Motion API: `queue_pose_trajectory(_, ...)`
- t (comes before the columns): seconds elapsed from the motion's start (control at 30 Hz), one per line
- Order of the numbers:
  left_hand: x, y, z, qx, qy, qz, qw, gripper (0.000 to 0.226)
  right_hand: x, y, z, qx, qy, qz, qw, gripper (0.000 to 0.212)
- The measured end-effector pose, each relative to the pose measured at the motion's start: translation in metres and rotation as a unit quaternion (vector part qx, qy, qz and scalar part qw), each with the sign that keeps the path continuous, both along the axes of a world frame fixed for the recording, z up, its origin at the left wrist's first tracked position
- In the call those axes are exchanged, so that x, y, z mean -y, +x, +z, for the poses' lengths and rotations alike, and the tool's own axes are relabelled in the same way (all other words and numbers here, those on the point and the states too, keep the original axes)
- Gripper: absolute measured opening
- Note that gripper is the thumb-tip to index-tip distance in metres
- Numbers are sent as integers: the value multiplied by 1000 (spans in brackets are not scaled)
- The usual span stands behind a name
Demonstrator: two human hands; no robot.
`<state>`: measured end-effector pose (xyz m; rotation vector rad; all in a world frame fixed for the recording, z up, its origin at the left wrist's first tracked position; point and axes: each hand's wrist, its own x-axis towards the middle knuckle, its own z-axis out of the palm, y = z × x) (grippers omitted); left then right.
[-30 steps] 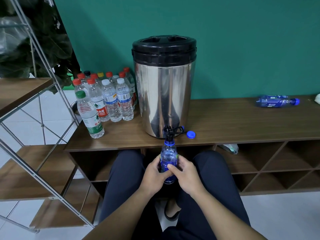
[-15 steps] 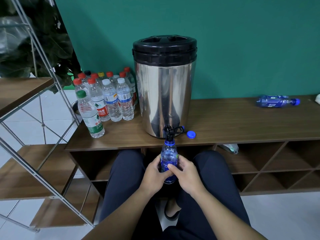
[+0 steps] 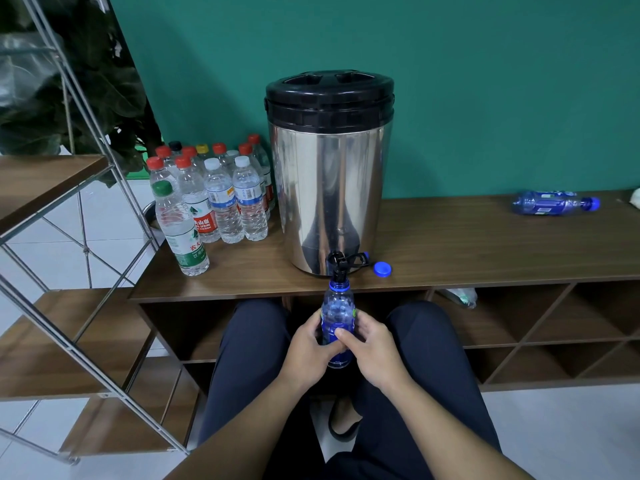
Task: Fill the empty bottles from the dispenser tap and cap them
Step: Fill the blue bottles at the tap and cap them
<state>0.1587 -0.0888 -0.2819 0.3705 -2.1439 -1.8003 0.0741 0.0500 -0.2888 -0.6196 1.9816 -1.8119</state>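
Note:
A steel dispenser (image 3: 329,188) with a black lid stands on the wooden bench (image 3: 467,251). Its black tap (image 3: 337,264) juts over the front edge. Directly under the tap I hold an uncapped blue bottle (image 3: 337,306) upright, its mouth touching the spout. My left hand (image 3: 306,348) and my right hand (image 3: 372,348) both grip the bottle's lower body from either side. A loose blue cap (image 3: 382,269) lies on the bench just right of the tap. The water level inside the bottle is unclear.
Several capped clear bottles (image 3: 211,199) stand in a cluster left of the dispenser. Another blue bottle (image 3: 554,203) lies on its side at the bench's far right. A metal-framed shelf (image 3: 69,271) stands at the left. My knees sit under the bench edge.

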Motion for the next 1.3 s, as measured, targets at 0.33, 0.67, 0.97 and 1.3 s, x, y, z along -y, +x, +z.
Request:
queue_pose_trajectory(0.33,0,0,0,-3,4,-5,1000,58,-1,2,2,-3,-4,3,1000,41)
queue_pose_trajectory(0.67,0,1,1,-3,6,-6,1000,59,-1,2,4,-5,-2,3,1000,41)
queue_pose_trajectory(0.97,0,1,0,0,10,-5,1000,59,-1,3,5,-1,-6,4,1000,41)
queue_pose_trajectory(1.3,0,1,-1,-1,19,-5,1000,57,-1,4,7,-5,-5,4,1000,40)
